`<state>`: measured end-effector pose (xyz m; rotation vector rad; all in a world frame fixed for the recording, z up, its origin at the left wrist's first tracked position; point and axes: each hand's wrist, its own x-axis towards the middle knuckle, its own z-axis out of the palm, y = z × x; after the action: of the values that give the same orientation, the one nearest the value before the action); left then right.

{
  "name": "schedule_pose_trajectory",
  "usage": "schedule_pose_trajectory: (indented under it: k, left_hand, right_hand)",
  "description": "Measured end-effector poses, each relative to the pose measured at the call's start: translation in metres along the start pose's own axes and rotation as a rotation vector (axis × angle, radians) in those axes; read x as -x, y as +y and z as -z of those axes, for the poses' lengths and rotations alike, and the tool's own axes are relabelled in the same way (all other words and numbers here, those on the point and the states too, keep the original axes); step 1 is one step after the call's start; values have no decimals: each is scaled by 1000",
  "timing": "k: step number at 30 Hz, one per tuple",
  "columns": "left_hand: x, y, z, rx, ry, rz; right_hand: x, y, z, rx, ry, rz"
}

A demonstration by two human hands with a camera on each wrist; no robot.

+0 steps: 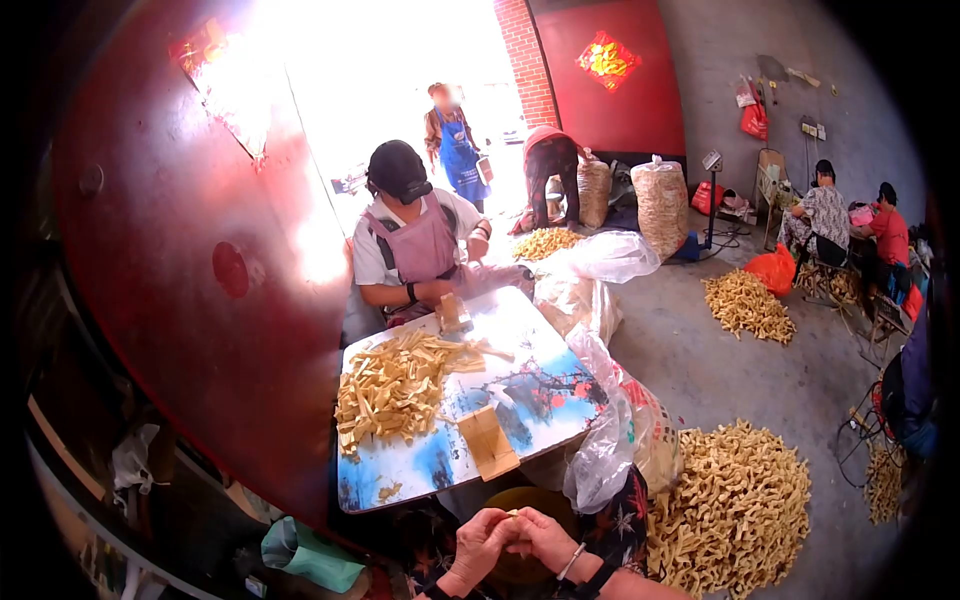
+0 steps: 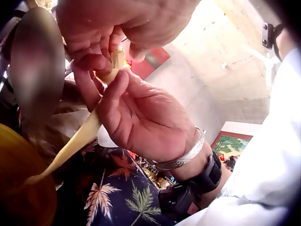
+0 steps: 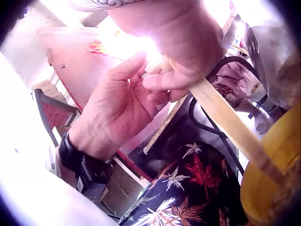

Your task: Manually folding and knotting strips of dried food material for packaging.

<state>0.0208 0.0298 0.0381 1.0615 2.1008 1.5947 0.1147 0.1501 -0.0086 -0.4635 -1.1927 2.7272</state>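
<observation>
Both hands meet low in the head view, my left hand point(image 1: 478, 548) and my right hand point(image 1: 548, 542), with a pale yellow strip point(image 1: 513, 513) between their fingertips. The left wrist view has my left hand point(image 2: 127, 21) above, its fingers curled at the strip's upper end. Below it my right hand point(image 2: 146, 117), a silver bangle on its wrist, pinches the long strip point(image 2: 80, 136) with the thumb. The strip slants down to a yellow basin point(image 3: 258, 188) in the right wrist view. Fingers partly hide its upper end.
Ahead stands a painted table point(image 1: 410, 485) with a heap of pale pieces point(image 1: 395, 390) and a wooden block point(image 1: 488, 442). A person in a pink apron point(image 1: 420, 245) sits across it. On the floor at right lies a large heap point(image 1: 735, 505), beside plastic bags point(image 1: 605, 440).
</observation>
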Motion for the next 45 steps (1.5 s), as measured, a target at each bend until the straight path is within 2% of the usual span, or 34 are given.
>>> schedule_pose_trajectory:
  k: [2,3,4,5,6,8,9,11,14,15,17,18,20,21,23,25,28,31,32,33,35,38,41,44,45]
  left_hand:
    - [3,-1,-1,-63,16,-69]
    - [3,-2,-1,-93,24,-106]
    - [1,-1,0,-149,63,-219]
    - [-2,-1,5,-192,65,-231]
    - [-6,-3,11,-235,68,-243]
    - [-15,1,24,-290,104,-292]
    - [-19,-2,31,-273,98,-233]
    - [-20,-11,35,123,-13,221]
    - [-18,-10,27,901,41,345]
    - [-15,-16,20,888,6,348]
    - [-5,3,6,803,-5,322]
    - [-5,-2,1,745,8,270]
    - [-7,-19,5,581,-37,244]
    - [-8,-18,8,610,-57,211]
    - [-9,-15,9,571,-45,253]
    - [-6,-13,7,714,-37,279]
    - [-6,-19,10,678,-75,271]
    - [-4,-21,16,640,-55,268]
    - [-3,-22,18,621,-98,243]
    - [-2,-21,17,600,-103,223]
    - [1,-14,15,561,-114,182]
    - [7,-23,15,598,-96,211]
    - [11,-30,22,526,-162,308]
    - [10,-27,20,733,-86,379]
    - [9,-27,21,799,-105,410]
  right_hand:
    - [0,3,-5,60,-4,65]
    - [2,1,-7,292,67,92]
    - [9,-9,-16,524,139,118]
    - [16,-18,-26,754,212,143]
    - [23,-26,-36,722,241,140]
    - [18,-16,-23,901,198,237]
    - [16,-12,-17,990,174,287]
    - [18,-14,-24,941,206,356]
    - [10,-8,-26,927,311,492]
    - [7,-4,-24,951,351,550]
    - [5,-7,-30,1190,385,750]
    - [5,-8,-33,1224,349,808]
    - [8,-12,-36,1219,300,789]
    - [7,-12,-36,1194,281,837]
    - [6,-11,-37,1172,263,829]
    - [6,-12,-35,1252,254,824]
    - [3,-13,-29,1388,209,769]
    - [4,-27,-28,1270,288,621]
    - [0,-32,-28,1144,325,560]
    - [-4,-33,-28,1022,316,537]
    - [-13,-25,-24,823,213,346]
    - [-15,-21,-25,907,266,307]
    - [-13,-27,-26,787,196,204]
    - [-11,-26,-22,623,-22,193]
    - [-9,-27,-23,539,-38,173]
